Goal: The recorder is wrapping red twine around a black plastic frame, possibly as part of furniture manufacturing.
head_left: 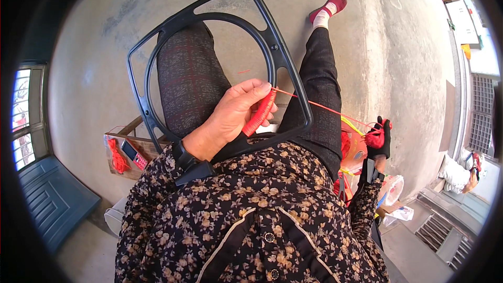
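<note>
A black frame [273, 35] with a round inner ring lies tilted over my lap. Red cord is wound tightly in a coil [260, 115] along the near right part of that ring. My left hand [236, 106] grips the ring at this winding, thumb pressed where the cord leaves it. From there a taut red cord [330, 110] runs right to my right hand [381, 141], which wears a black glove and is closed round a red cord bundle [373, 138]. That hand is out beside my right thigh, well away from the frame.
On a wooden board [112, 163] at my left lie a loose red cord bundle [118, 157] and a red phone [135, 154]. Red bags and a bucket-like container [354, 152] stand by my right leg. A short red scrap [244, 71] is on the concrete floor [387, 31].
</note>
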`<state>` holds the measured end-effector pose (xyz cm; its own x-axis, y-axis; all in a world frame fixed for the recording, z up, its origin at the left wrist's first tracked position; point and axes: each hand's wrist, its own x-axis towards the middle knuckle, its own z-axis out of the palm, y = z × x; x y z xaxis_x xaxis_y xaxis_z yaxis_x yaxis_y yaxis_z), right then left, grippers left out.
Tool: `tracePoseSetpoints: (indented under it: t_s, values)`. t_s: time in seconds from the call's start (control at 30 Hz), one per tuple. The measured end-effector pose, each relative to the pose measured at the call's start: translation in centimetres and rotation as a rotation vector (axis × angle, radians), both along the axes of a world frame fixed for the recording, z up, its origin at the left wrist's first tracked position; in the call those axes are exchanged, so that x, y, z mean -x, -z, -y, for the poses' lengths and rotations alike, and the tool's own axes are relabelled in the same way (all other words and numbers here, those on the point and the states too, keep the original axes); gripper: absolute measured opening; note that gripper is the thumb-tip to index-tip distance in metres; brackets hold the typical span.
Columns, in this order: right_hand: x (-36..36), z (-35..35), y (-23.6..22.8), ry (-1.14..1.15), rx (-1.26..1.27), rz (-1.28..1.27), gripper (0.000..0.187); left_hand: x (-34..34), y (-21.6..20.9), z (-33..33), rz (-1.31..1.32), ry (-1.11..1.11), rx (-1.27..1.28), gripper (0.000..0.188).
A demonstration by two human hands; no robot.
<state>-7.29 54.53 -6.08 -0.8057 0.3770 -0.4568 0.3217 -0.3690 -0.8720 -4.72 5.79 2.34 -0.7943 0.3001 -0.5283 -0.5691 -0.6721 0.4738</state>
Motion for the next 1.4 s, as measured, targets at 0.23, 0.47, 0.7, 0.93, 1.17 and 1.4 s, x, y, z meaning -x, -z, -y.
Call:
tracePoseSetpoints:
  t_s: [0.23,0.47,0.7,0.93,1.17,1.4]
  values:
    - [5.1,17.0,-6.6,-0.575,-0.821,-0.242,0.031,-0.1,0.5,-0.2,-0.051,0.081,0.016,0.015]
    - [7.1,28.0,-8.1,-0.877,-0.048,0.082,0.030,-0.2,-0.8,-1.8,-0.001,0.289,-0.105,0.015]
    - [4.9,31.6,-12.8,-0.903,0.817,0.174,0.043,-1.3,0.7,-1.9,0.088,0.148,-0.291,0.030]
    - [5.7,29.9,-11.3,-1.121,0.346,0.066,0.048,-0.6,1.6,-2.0,-0.116,0.060,0.023,0.007]
    - [1.0,29.1,-11.4,-1.022,-0.190,0.045,0.034,-0.7,1.1,-1.5,-0.114,0.087,0.067,0.015]
    - [0.9,27.9,-9.9,-1.035,0.282,0.161,0.027,-0.6,0.7,-1.7,-0.086,0.082,0.081,0.016]
